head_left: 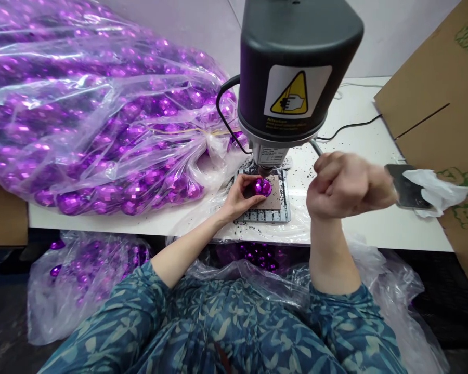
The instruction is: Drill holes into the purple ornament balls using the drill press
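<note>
My left hand [242, 196] pinches a shiny purple faceted ball [263, 187] between thumb and fingers. The ball rests on a square brown board [273, 201] over the slotted metal base [283, 214] of a drill press [292, 67]. Directly above the ball is the press's chuck [265, 170]; whether a bit touches the ball cannot be made out. On the right, my right hand [347, 184] is closed in a fist round the drill press's feed lever [316, 148], whose metal rod shows just above the knuckles. The hand is slightly blurred.
A huge clear bag [113, 104] of purple balls fills the left of the white table [382, 228]. Dark shavings lie around the base. At right are a phone [407, 187], a crumpled tissue [437, 189] and a cardboard box [440, 104]. More bagged balls [89, 265] hang below the edge.
</note>
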`<state>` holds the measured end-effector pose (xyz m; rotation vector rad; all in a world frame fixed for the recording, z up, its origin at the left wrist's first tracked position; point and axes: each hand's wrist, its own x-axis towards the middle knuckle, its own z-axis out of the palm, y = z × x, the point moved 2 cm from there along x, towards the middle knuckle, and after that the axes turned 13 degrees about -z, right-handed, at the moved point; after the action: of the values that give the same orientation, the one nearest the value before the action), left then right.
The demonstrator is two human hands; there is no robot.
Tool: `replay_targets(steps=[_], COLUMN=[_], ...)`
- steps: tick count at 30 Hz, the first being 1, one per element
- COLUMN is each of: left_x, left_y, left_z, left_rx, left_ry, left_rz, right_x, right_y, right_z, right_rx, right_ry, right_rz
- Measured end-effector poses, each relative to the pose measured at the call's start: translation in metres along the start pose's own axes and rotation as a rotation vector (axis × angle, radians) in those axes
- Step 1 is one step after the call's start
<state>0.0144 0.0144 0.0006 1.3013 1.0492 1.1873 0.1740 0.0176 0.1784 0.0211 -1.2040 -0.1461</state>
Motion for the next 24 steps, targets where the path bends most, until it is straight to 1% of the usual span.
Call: replay_targets(steps=[2,3,4,6,7,8,9,11,12,13,14,15,16,18,19,20,22,24], left_x=[0.000,-0.002,-0.007,-0.022,-0.033,-0.046,-0.060,-0.085,-0.094,-0.099,-0.099,-0.093,-0.082,-0.047,-0.026,-0.005,0.034,0.061], left_y=[0.003,0.006,0.010,0.021,0.027,0.033,0.038,0.043,0.043,0.043,0.041,0.040,0.040,0.039,0.038,0.038,0.039,0.040], left_z=[0.000,0.000,0.000,0.001,0.002,0.004,0.007,0.010,0.009,0.006,-0.001,-0.011,-0.024,-0.056,-0.071,-0.086,-0.107,-0.116], left_rx=[0.029,0.066,0.121,0.271,0.353,0.429,0.498,0.619,0.666,0.699,0.719,0.728,0.733,0.770,0.822,0.882,0.955,0.978], left_ry=[0.033,0.074,0.128,0.224,0.233,0.198,0.121,-0.081,-0.161,-0.206,-0.204,-0.152,-0.066,0.171,0.279,0.363,0.490,0.566], left_rz=[0.022,0.032,0.042,0.082,0.122,0.174,0.233,0.342,0.383,0.406,0.413,0.407,0.380,0.278,0.192,0.098,-0.082,-0.208], right_x=[0.017,0.026,0.035,0.050,0.054,0.057,0.058,0.058,0.057,0.055,0.054,0.052,0.052,0.051,0.051,0.051,0.052,0.051], right_y=[0.007,0.012,0.017,0.026,0.029,0.031,0.032,0.032,0.032,0.031,0.031,0.031,0.031,0.030,0.030,0.030,0.030,0.028], right_z=[0.007,0.012,0.016,0.022,0.023,0.025,0.025,0.025,0.025,0.025,0.024,0.024,0.024,0.023,0.023,0.023,0.023,0.022], right_rx=[-0.040,-0.046,-0.036,-0.013,-0.006,-0.003,-0.001,0.001,0.002,0.004,0.006,0.009,0.011,0.019,0.020,0.016,0.003,-0.010], right_ry=[0.011,0.000,-0.022,-0.043,-0.047,-0.045,-0.041,-0.018,-0.003,0.007,0.013,0.011,0.005,-0.013,-0.022,-0.020,-0.004,0.019], right_rz=[0.119,0.167,0.250,0.374,0.421,0.448,0.462,0.461,0.460,0.457,0.453,0.448,0.439,0.417,0.418,0.425,0.448,0.459])
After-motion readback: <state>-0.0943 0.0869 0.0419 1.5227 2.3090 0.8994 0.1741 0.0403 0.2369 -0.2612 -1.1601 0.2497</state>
